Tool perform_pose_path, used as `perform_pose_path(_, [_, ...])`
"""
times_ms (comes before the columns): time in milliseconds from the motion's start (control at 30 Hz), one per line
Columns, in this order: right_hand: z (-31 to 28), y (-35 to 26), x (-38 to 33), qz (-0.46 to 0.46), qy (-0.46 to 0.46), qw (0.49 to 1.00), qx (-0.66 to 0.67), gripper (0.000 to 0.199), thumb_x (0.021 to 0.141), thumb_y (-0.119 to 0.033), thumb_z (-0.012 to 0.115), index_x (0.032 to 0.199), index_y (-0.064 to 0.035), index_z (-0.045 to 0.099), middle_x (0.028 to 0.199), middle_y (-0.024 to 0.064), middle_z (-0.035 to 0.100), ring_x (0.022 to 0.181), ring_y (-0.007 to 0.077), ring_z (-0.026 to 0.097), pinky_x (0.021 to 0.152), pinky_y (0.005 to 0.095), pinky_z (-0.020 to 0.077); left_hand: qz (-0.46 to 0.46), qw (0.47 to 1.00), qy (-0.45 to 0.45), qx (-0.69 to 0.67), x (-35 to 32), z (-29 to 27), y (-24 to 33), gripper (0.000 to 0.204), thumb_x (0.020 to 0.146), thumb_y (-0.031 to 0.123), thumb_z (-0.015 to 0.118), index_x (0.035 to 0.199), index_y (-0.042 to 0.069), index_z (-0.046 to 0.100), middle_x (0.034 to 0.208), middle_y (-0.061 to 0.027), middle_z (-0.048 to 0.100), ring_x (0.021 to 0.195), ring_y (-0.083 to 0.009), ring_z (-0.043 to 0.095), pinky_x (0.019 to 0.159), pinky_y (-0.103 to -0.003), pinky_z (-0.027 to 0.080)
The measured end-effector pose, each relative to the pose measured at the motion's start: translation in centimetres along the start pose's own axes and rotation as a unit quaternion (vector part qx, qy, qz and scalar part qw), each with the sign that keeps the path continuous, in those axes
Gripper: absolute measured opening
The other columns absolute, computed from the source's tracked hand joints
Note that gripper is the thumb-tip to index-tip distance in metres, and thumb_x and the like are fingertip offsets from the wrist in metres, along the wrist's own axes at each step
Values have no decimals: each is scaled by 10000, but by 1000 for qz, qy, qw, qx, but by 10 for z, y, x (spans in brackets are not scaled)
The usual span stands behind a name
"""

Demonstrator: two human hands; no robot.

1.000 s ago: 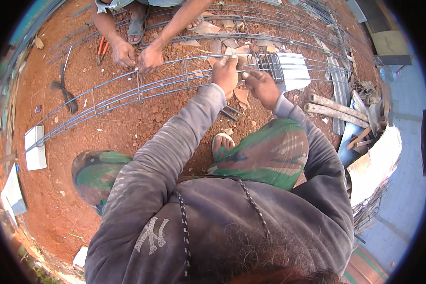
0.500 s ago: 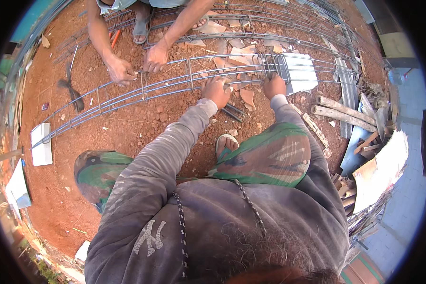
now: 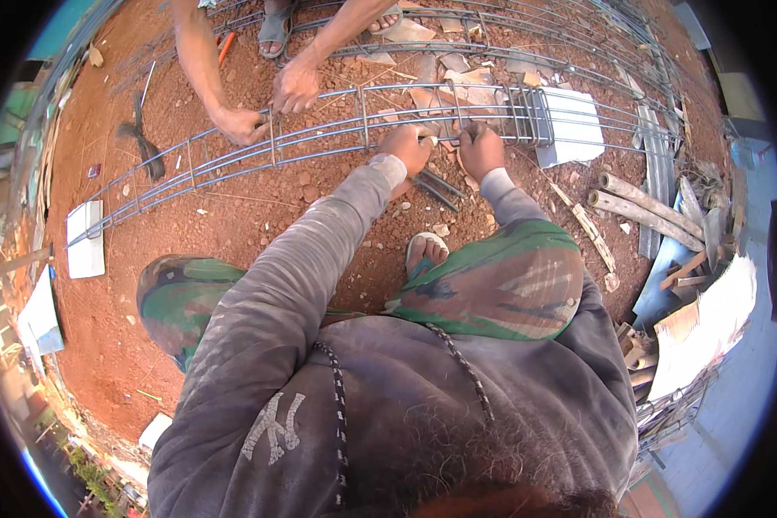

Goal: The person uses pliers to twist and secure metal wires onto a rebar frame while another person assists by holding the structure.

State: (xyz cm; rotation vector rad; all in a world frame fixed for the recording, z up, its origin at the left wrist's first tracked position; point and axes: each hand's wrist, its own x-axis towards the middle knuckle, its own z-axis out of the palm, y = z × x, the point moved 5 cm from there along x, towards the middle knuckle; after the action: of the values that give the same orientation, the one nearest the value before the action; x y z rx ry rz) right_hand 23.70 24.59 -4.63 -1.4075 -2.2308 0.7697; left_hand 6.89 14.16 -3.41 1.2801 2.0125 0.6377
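A long cage of thin steel rods [image 3: 319,158] with square wire stirrups runs across in front of me. My left hand [image 3: 408,148] is closed over the nearest rods, its fingertips partly hidden. To its right, my right hand [image 3: 481,150] grips a single stirrup [image 3: 457,105] around the rods. Further right, several stirrups stand bunched together [image 3: 527,114]. Across the cage, a co-worker's two hands [image 3: 295,88] are at another stirrup [image 3: 273,140]; what their fingers do there is too small to tell.
White blocks lie under the cage's left end [image 3: 85,246] and right end [image 3: 571,125]. Short dark bars [image 3: 439,190] rest on the red soil below my hands. Broken tiles, more rod cages, bamboo poles [image 3: 647,216] and scrap sheets [image 3: 708,324] surround the spot.
My right hand has moved left from the bunched stirrups, and one stirrup now stands apart from them. My left hand has shifted slightly along the rods. The view has shifted a little.
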Motion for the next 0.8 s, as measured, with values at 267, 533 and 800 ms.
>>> perform_pose_path(267, [14,-3,7,52,-46,996,55,245,890,-244,751,908,1,761,819,213,736,765,366,728,725,434,557,-16,999,-16,22,5,-2,11,336,935,367,672,1131,118,782,1067,-186,756,1020,-355,720,917,-438,546])
perform_pose_path(533, [-5,14,5,84,21,995,52,274,867,-285,758,883,-13,779,807,230,732,773,396,724,737,458,553,5,999,-37,8,21,14,25,322,940,364,666,1136,137,784,1083,-186,752,1038,-372,711,931,-452,545])
perform_pose_path(800, [-15,30,8,60,1,993,97,272,888,-259,737,942,4,784,829,195,754,756,296,736,733,403,549,-40,995,-81,-38,56,50,34,333,944,391,668,1129,144,794,1102,-162,763,1034,-345,730,923,-429,555])
